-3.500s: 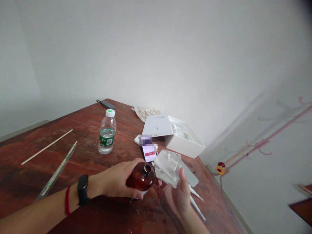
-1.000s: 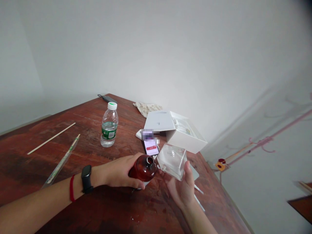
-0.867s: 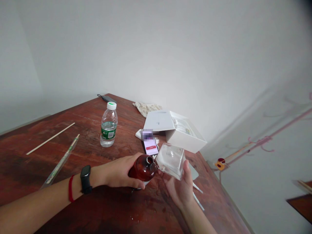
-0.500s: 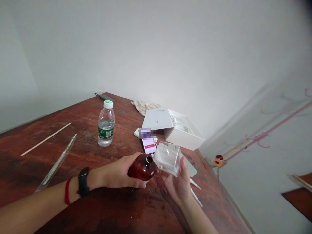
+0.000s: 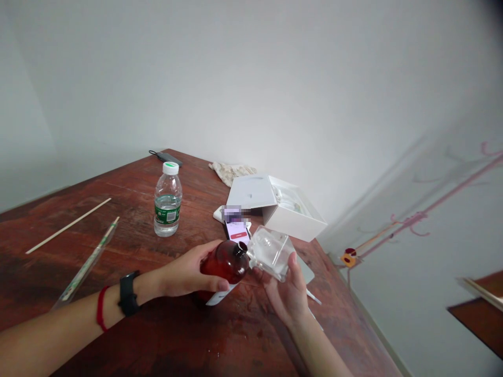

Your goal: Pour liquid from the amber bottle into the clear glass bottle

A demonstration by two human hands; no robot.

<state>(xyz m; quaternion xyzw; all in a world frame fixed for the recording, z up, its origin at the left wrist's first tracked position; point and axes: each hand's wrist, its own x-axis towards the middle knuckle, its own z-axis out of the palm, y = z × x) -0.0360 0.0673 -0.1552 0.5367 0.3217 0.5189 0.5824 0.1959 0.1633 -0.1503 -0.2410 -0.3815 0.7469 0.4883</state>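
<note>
My left hand is wrapped round a brown bottle with a white label. The bottle leans to the right, and its uncapped mouth points up and right. In my right hand is a clear, square-sided container, held tilted with the thumb on its right side. Its lower left end is right by the brown bottle's mouth; whether the two touch I cannot tell. Behind them lies a phone with a lit screen, partly covered by the container.
A water bottle with a green label stands on the wooden table. Left of it lie a bare chopstick and wrapped chopsticks. An open white box and a cloth are at the back. Small drops dot the tabletop.
The brown bottle has tipped further to the right, so more of its label shows. The clear container has tilted with its lower left end towards the bottle's mouth. The view has shifted slightly.
</note>
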